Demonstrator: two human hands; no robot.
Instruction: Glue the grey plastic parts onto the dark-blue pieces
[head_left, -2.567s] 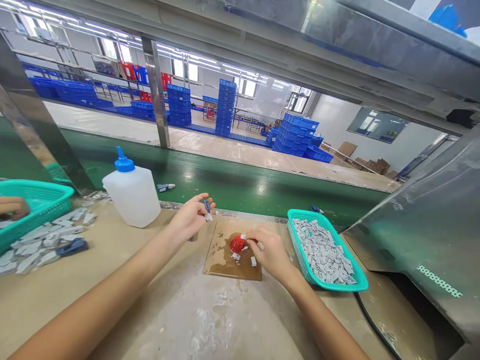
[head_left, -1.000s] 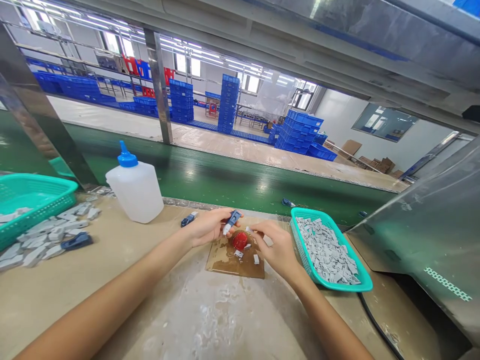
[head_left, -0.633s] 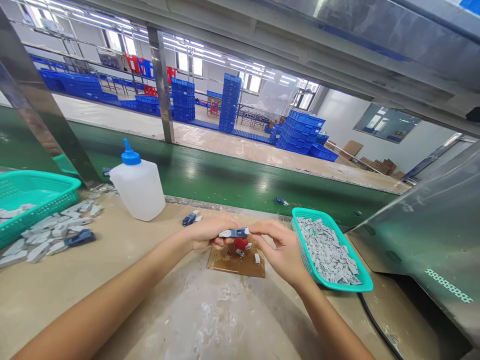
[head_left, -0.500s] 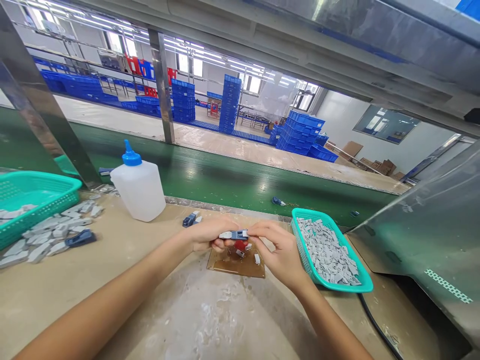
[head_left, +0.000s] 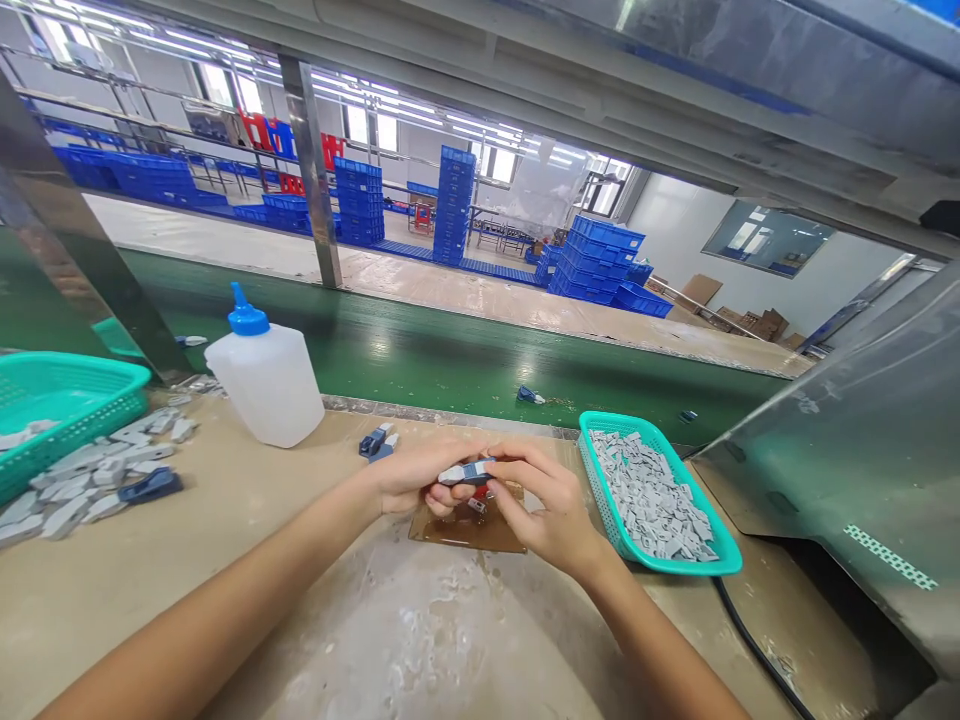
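Note:
A small dark-blue and light-grey plastic part (head_left: 466, 471) lies level between my two hands, above the middle of the bench. My left hand (head_left: 416, 478) is closed around its left side, with the grey tip sticking out. At the right end, the thumb and fingers of my right hand (head_left: 546, 502) pinch the part; the exact contact is partly hidden. Beneath the hands lies a brown, glossy plate (head_left: 469, 537). Something red (head_left: 482, 492) and a small light-grey piece (head_left: 476, 506) show on it, half covered by my fingers.
A white bottle with a blue nozzle (head_left: 268, 385) stands left, near blue-grey parts (head_left: 377, 442). A green basket (head_left: 589, 480) of small grey pieces sits right; another basket (head_left: 97, 400) and loose grey pieces (head_left: 75, 490) lie left. Behind runs a green belt (head_left: 420, 370) carrying a blue part (head_left: 529, 395).
The part has tilted slightly, its right end up, and my right fingers have moved further over that end. The blue part on the belt appears further left.

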